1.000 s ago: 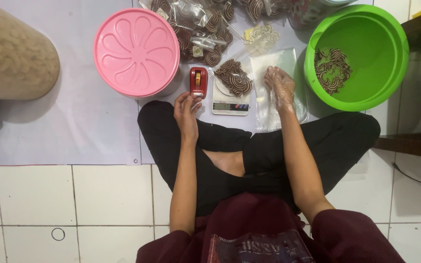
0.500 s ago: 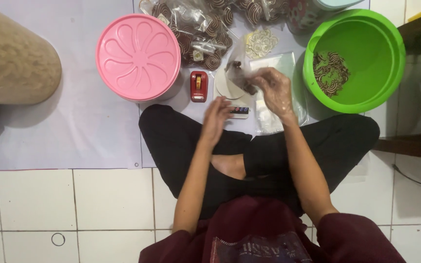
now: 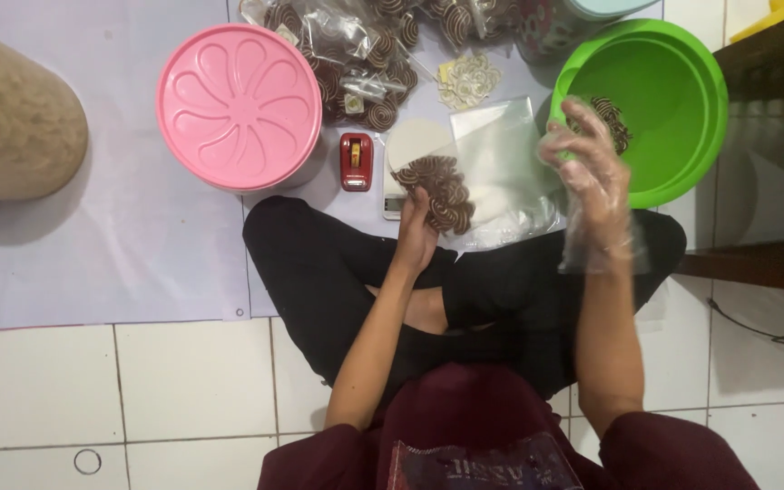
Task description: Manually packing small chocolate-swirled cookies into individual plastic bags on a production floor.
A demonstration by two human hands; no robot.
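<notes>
Nearest the camera it's just crossed legs on white floor tiles, the person sitting at the edge of a pale mat [image 3: 93, 263]. The left hand [image 3: 415, 231] is closed on the bottom of a clear bag [image 3: 492, 172] with a clump of brown spiral snacks [image 3: 437, 191] inside, held low so the weight settles at that end. The right hand [image 3: 592, 168], in a loose plastic glove, is up at the bag's other side with fingers spread; can't tell if it's pinching the plastic or just next to it. Hands are well apart, looks like that keeps the bag stretched.

Right behind the bag: a small scale [image 3: 406, 163] and a red tape dispenser [image 3: 356, 161], both within easy reach. The pink lid [image 3: 240, 107] sits left, the green bowl [image 3: 655, 109] right with a few snacks in it, just beside the gloved hand. Packed bags [image 3: 356, 54] pile up at the far edge. Open mat on the left, up to a tan sack [image 3: 11, 118].
</notes>
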